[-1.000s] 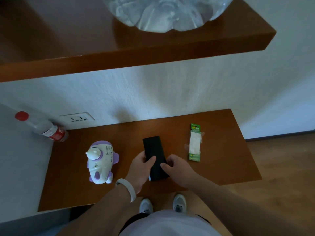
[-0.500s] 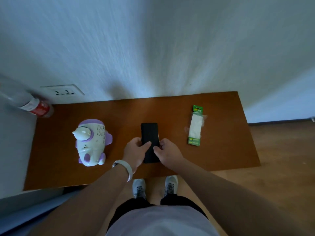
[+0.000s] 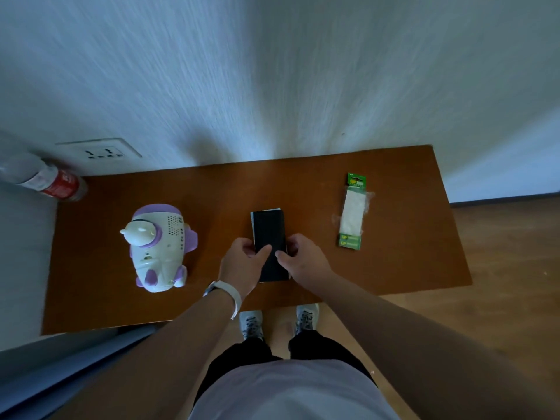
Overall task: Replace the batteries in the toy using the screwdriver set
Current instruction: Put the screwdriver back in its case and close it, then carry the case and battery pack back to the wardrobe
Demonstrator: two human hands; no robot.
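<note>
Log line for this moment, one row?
left hand: holds black case | right hand: holds case | toy: untouched | battery pack: untouched

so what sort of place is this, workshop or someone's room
Probably an ordinary room at home, not a workshop: a plain wooden table against a white wall with a wall socket, wood-look floor, and a child's toy beside the black case that the left hand and right hand hold.

Home room: wall socket [image 3: 98,151], wood floor [image 3: 509,253]
</note>
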